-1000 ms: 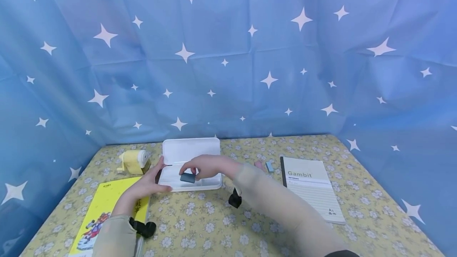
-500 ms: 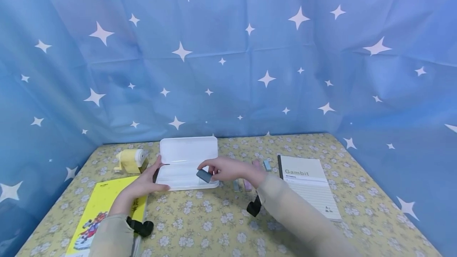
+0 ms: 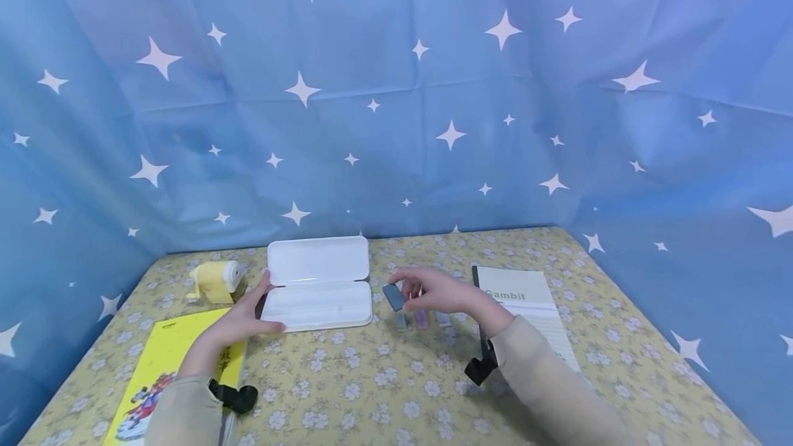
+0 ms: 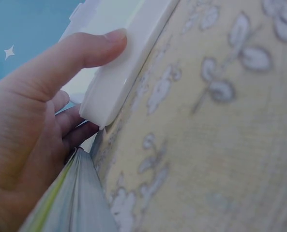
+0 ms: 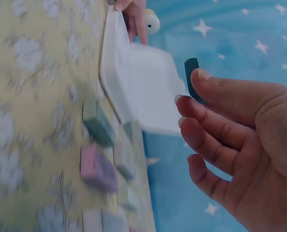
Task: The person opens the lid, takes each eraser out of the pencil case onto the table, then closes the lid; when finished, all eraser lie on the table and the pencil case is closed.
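A white pencil case [image 3: 317, 307] lies with its lid raised, and its tray shows bare. My left hand [image 3: 238, 321] grips the case's left end; in the left wrist view the thumb [image 4: 102, 47] lies over the front wall and the fingers reach behind the end. Out past the case's right end, my right hand [image 3: 438, 291] pinches a dark teal eraser [image 3: 393, 296] between thumb and fingers, raised above the table. In the right wrist view the eraser [image 5: 191, 77] stands out against the blue curtain, the lower fingers loosely bent.
Below the right hand several small erasers lie in rows, among them a green eraser [image 5: 98, 122] and a pink eraser [image 5: 98, 168]. A yellow pencil sharpener [image 3: 215, 282] and a yellow book [image 3: 157, 363] are at left. A Gambit notebook [image 3: 539, 312] lies at right, partly behind the right arm.
My right hand has lifted the teal eraser out of the pencil case and carried it right, over the small erasers. The left hand keeps its grip on the case.
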Available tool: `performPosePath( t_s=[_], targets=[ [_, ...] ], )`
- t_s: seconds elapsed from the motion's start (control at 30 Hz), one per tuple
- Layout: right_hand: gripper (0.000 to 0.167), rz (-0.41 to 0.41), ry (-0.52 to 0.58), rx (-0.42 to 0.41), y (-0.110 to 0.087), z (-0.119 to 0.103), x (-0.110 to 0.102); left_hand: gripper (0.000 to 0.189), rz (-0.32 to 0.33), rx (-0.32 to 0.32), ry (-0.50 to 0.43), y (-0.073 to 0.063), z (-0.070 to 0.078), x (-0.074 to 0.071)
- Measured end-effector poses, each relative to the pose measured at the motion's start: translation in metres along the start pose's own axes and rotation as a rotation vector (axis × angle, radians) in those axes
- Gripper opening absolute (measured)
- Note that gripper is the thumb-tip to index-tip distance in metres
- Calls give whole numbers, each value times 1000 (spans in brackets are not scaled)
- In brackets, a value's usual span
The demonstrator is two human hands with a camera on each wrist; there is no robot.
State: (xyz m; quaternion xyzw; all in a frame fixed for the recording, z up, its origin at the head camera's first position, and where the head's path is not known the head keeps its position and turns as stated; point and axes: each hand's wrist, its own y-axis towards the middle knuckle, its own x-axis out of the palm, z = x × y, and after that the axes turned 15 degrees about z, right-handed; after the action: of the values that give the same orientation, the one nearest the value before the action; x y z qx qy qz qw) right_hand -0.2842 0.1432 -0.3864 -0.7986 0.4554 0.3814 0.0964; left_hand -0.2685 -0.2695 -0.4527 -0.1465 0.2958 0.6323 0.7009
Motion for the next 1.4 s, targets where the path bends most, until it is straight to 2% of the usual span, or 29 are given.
performPosePath(
  t_s=[0.37,0.57,0.73,1.03,1.4],
  targets=[
    [43,67,-57,20,-31,30,-26,115,13,20,15,-1,-6,-2],
    [45,93,-44,58,-45,43,-37,116,10,14,14,1,-5,-2],
    [40,99,-80,97,-54,52,-42,117,2,5,1,2,-3,-2],
    [42,72,-152,130,-63,67,-45,117,2,15,-6,2,-5,-1],
    [44,76,-203,205,-65,69,-41,116,-4,16,-13,1,-1,-1]
  ],
)
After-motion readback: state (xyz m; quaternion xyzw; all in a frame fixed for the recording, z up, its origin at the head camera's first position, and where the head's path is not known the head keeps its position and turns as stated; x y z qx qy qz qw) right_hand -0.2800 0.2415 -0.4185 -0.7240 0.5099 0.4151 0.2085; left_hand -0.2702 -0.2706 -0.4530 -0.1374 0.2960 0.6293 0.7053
